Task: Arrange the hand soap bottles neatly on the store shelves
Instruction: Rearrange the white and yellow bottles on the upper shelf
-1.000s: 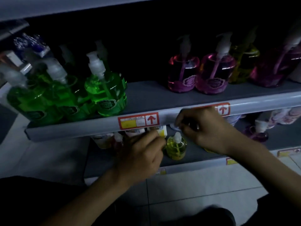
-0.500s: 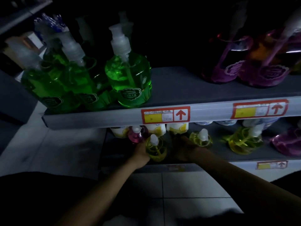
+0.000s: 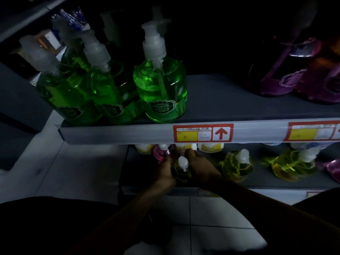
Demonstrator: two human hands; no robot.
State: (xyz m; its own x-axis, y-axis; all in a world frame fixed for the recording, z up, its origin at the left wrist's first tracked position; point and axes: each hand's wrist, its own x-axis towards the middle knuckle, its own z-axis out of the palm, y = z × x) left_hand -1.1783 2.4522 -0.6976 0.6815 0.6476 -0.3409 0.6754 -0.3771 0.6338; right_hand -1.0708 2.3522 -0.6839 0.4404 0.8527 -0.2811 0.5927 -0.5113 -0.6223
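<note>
On the lower shelf point(image 3: 261, 183) both my hands wrap a small yellow soap bottle point(image 3: 182, 171) with a white pump. My left hand point(image 3: 165, 172) grips its left side and my right hand point(image 3: 199, 166) grips its right side. A small pink bottle point(image 3: 161, 152) stands just behind my left hand. Two more yellow bottles point(image 3: 237, 166) point(image 3: 292, 166) stand to the right on the same shelf. Three green pump bottles point(image 3: 161, 89) stand on the upper shelf point(image 3: 117, 134).
Purple bottles point(image 3: 287, 78) sit at the upper shelf's right end, and another purple one point(image 3: 331, 168) at the lower right. White and yellow containers point(image 3: 210, 147) line the back of the lower shelf. Red price tags point(image 3: 203, 133) mark the upper shelf edge. Pale floor tiles point(image 3: 88, 172) lie below.
Both hands dropped from the upper shelf edge to the lower shelf and closed round the yellow bottle. The view moved closer and lower.
</note>
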